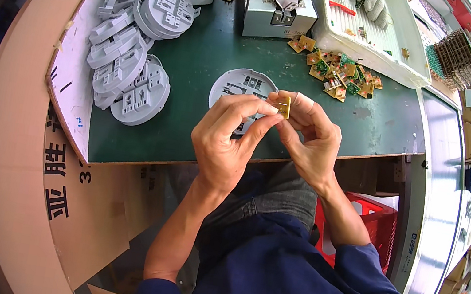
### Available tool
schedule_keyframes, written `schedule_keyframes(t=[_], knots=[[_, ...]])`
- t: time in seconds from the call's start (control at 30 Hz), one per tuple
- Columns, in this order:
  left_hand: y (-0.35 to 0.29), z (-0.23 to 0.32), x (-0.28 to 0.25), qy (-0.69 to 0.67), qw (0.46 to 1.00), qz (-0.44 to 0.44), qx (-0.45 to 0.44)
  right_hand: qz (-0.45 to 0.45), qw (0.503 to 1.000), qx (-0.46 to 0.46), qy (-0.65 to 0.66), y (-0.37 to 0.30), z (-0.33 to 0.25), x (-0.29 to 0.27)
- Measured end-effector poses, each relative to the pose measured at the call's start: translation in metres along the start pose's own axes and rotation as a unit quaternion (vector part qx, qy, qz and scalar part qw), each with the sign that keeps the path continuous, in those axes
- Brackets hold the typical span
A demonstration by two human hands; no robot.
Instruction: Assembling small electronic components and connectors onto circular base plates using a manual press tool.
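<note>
Between the fingertips of both hands is a small yellow-brown circuit board (284, 106) with thin metal pins, held up over the front of the table. My left hand (230, 124) pinches its left side. On its right side, the fingers of my right hand (311, 131) are closed on the same board. Below and behind the hands lies a round grey plastic base (235, 80) with slots in it; the hands cover its right part.
Stacks of round grey bases (145, 91) fill the table's left. Loose circuit boards (341, 74) lie in a heap at right, before a white foam tray (376, 52) holding gloves and a red-handled tool (342, 7). A grey machine (279, 14) stands at the back of the green table (188, 133).
</note>
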State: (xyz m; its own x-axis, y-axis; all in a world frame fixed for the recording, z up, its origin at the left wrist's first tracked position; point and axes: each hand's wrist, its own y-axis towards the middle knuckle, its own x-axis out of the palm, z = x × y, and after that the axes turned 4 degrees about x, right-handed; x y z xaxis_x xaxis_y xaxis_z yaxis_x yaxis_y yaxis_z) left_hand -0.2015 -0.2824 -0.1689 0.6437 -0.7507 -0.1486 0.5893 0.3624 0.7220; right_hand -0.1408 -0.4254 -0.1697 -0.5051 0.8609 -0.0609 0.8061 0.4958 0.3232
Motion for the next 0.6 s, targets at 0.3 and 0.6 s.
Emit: schedule_keyframes(t=[0.3,0.6], knots=[[-0.0016,0.001,-0.0004,0.006,1.0,0.004,-0.008,0.003,1.0,-0.001,-0.009,-0.0002,0.0003,0.0012],[-0.0019,0.0005,-0.0039,-0.013,0.999,-0.01,-0.045,-0.003,1.0,0.026,-0.012,0.0036,-0.0047,-0.0023]])
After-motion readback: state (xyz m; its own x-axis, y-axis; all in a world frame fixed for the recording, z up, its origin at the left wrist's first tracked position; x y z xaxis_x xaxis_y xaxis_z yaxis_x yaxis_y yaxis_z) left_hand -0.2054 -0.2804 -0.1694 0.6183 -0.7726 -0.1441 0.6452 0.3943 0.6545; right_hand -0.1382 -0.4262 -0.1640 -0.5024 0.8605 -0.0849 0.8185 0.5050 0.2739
